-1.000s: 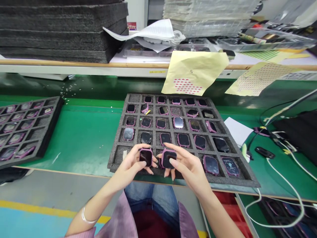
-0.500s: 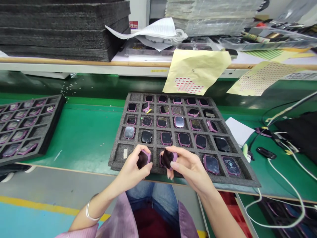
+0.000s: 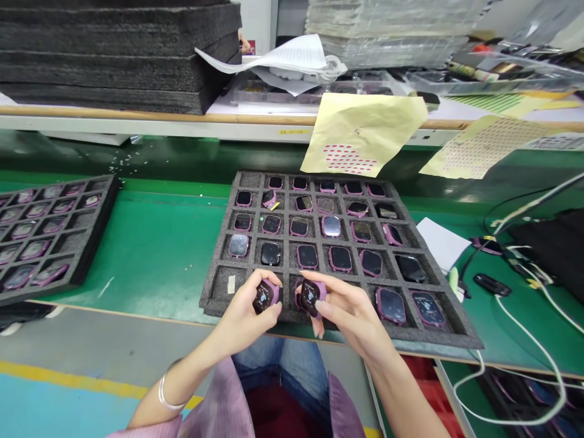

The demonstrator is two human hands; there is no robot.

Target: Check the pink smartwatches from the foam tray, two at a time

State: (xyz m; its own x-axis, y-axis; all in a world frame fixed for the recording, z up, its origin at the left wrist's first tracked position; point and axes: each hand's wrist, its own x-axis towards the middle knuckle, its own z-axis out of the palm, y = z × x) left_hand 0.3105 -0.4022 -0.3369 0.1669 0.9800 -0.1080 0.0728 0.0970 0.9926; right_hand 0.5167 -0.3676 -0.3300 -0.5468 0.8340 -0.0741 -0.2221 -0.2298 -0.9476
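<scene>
Left hand (image 3: pixel 244 307) and right hand (image 3: pixel 353 310) each pinch a smartwatch between thumb and fingers, and I have both over the near row of a grey foam tray (image 3: pixel 460 337). The left watch (image 3: pixel 264 297) and the right watch (image 3: pixel 311 297) are apart from each other, both purple-cased and tilted, their dark screens lit with a small bluish figure. Just left of the right watch I make out another purple edge, perhaps a third watch lying in the tray, but it is mostly hidden.

From my seat the tray's compartments hold many more watches, mostly screen up; a pale tag (image 3: pixel 231 283) lies in the near left one. Under the tray I see a green bench (image 3: pixel 150 243). A second foam tray (image 3: pixel 98 222) of watches sits well off to the left. To the right I spot a white paper (image 3: pixel 440 238), then a small black device (image 3: pixel 491 285) near a white cable (image 3: pixel 531 328). On the far side a yellow sheet (image 3: pixel 365 121) hangs from the shelf (image 3: pixel 150 125), with black foam slabs (image 3: pixel 100 61) stacked at far left.
</scene>
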